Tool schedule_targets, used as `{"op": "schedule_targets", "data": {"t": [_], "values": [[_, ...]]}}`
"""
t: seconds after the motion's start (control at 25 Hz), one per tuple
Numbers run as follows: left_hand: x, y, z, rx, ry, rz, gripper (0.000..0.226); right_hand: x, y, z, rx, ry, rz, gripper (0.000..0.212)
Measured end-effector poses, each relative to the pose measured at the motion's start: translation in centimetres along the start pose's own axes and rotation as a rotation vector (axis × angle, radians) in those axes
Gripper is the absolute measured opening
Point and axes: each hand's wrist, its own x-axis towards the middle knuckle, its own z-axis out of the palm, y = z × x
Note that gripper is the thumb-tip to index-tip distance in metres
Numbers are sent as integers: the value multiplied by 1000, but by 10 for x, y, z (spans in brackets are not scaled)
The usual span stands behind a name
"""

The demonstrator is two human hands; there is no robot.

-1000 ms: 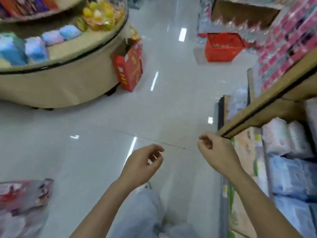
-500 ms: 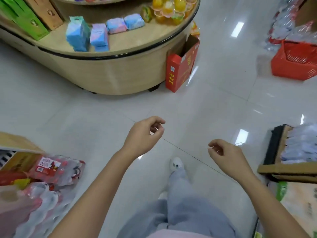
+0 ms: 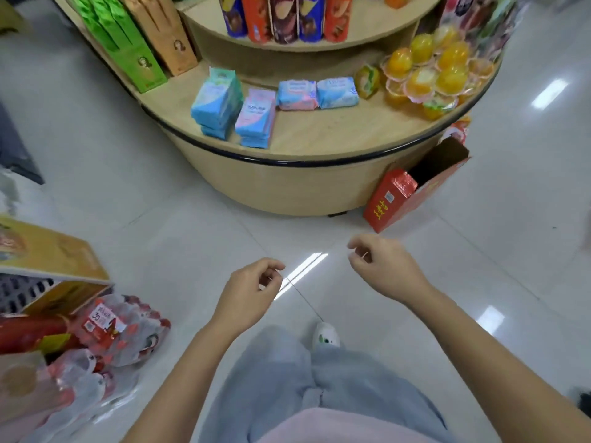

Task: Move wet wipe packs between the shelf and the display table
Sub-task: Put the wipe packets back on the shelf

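Several wet wipe packs lie on the round wooden display table [image 3: 319,139]: a blue stack [image 3: 217,103], a pink-and-blue stack [image 3: 257,118], a flat pink-blue pack [image 3: 297,94] and a flat blue pack [image 3: 336,92]. My left hand [image 3: 251,295] hangs over the floor in front of the table, fingers loosely curled, holding nothing. My right hand [image 3: 382,266] is a little further forward and to the right, also loosely curled and empty. Both hands are well short of the table. The shelf is out of view.
Orange jelly cups [image 3: 428,71] fill the table's right side, green and brown boxes [image 3: 140,43] its left, snack cans [image 3: 284,17] the upper tier. An open red carton [image 3: 412,193] leans at the table's base. Bottle packs [image 3: 105,340] and boxes sit at the left.
The view has swung left from the shelf to face the display table, which is now closer. Both hands stay empty and have come forward with me.
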Motion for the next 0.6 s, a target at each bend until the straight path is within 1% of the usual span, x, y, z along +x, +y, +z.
{"op": "schedule_targets", "data": {"t": [0.16, 0.28, 0.36, 0.44, 0.52, 0.6], "values": [[44, -23, -25, -51, 55, -120, 21, 106, -62, -28, -1, 1, -193, 23], [96, -37, -45, -84, 91, -181, 26, 177, -89, -26, 9, -13, -252, 21], [143, -41, -66, -103, 89, -201, 26, 225, -98, -20, 13, -55, -237, 18], [196, -37, -91, -88, 57, -198, 22, 265, -105, -14, -9, -95, -187, 17], [253, -28, -118, -50, 37, -179, 18, 299, -107, -8, -3, -123, -102, 18], [310, -13, -142, -7, 8, -127, 20, 324, -107, -1, 24, -145, -11, 17]]}}
